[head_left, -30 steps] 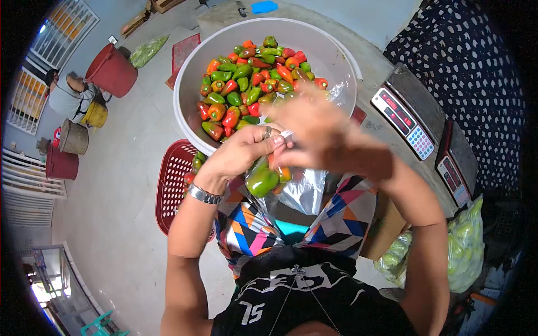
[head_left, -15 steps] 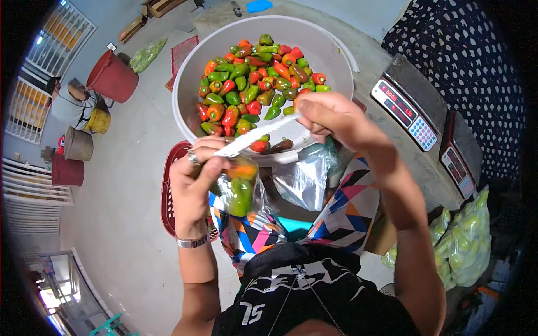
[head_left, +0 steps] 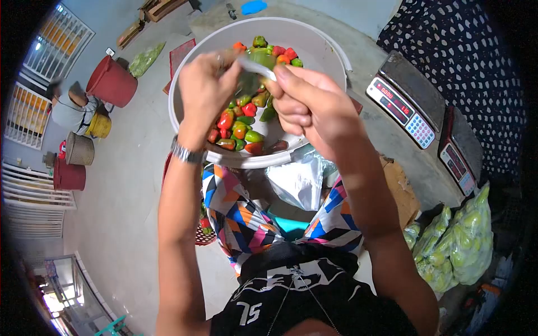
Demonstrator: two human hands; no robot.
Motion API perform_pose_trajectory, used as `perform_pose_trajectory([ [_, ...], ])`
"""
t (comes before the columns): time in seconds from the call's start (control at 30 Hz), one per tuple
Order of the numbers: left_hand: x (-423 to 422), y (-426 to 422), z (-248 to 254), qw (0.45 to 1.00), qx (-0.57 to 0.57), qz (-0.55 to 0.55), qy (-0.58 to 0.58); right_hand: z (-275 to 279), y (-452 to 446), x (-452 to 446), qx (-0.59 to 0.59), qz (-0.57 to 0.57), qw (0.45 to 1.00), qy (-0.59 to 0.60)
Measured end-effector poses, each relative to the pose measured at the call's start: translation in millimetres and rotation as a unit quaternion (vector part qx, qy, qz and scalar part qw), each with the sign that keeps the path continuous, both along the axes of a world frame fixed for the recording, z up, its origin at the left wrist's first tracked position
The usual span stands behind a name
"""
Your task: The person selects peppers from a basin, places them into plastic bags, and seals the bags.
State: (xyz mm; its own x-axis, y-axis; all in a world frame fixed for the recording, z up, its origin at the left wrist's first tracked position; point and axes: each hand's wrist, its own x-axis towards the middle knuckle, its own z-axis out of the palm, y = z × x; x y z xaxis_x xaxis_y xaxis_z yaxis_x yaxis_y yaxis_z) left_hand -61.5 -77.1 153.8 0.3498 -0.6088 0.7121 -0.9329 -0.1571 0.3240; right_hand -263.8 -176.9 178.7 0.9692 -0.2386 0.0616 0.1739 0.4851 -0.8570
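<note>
Over the large round tub (head_left: 185, 89) of red and green peppers (head_left: 241, 126), both my hands are raised close together. My left hand (head_left: 210, 84) is closed on the gathered neck of a clear plastic bag (head_left: 255, 70), with green pepper showing through it, blurred. A short white strip (head_left: 258, 69) runs from the bag's neck to my right hand (head_left: 311, 103), whose thumb and fingers pinch its end. Clear empty plastic bags (head_left: 300, 179) lie at the tub's near edge, above my lap.
Two digital scales (head_left: 400, 109) (head_left: 457, 162) stand on the right. Below them are bags of green produce (head_left: 459, 241) and a cardboard box (head_left: 399, 187). At far left, a person (head_left: 73, 109) is beside a red bucket (head_left: 112, 81) and other buckets.
Both hands have moved up and forward over the tub, carrying the filled bag from above my lap. They are closer together than half a second ago, and the white strip spans a shorter gap.
</note>
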Motion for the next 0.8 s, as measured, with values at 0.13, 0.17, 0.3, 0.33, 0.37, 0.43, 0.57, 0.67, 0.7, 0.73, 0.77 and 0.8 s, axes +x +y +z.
perform_pose_trajectory([
  [0.13,-11,-47,26,0.953,-0.057,-0.160,0.250,-7,-15,-26,0.057,-0.021,0.997,-0.046],
  [0.17,-15,-54,29,0.928,-0.060,-0.209,0.302,-3,-19,-33,0.042,-0.044,0.997,-0.048],
  [0.3,-26,-55,18,0.849,-0.047,-0.314,0.423,24,-31,-63,0.002,-0.074,0.995,-0.070],
  [0.33,-35,-44,18,0.838,-0.026,-0.292,0.461,27,-38,-69,0.018,-0.067,0.994,-0.079],
  [0.37,-33,-34,10,0.834,0.032,-0.285,0.471,28,-43,-71,0.034,-0.059,0.994,-0.088],
  [0.43,-39,-17,2,0.804,0.106,-0.310,0.496,20,-48,-65,0.055,-0.075,0.993,-0.066],
  [0.57,-42,-15,-3,0.878,0.202,-0.129,0.414,-6,-42,-45,0.051,-0.077,0.996,0.015],
  [0.67,-42,-36,-2,0.950,0.129,-0.014,0.285,-32,-9,-37,0.045,-0.083,0.995,0.029],
  [0.7,-48,-43,6,0.955,0.106,0.001,0.277,-48,-3,-36,0.054,-0.052,0.997,0.021],
  [0.73,-51,-47,11,0.931,0.077,-0.051,0.352,-64,4,-35,0.062,-0.022,0.998,0.013],
  [0.77,-51,-51,13,0.853,0.026,-0.183,0.488,-77,16,-36,0.135,0.002,0.990,0.033],
  [0.8,-53,-50,13,0.805,0.021,-0.256,0.535,-89,21,-34,0.168,0.003,0.986,0.022],
])
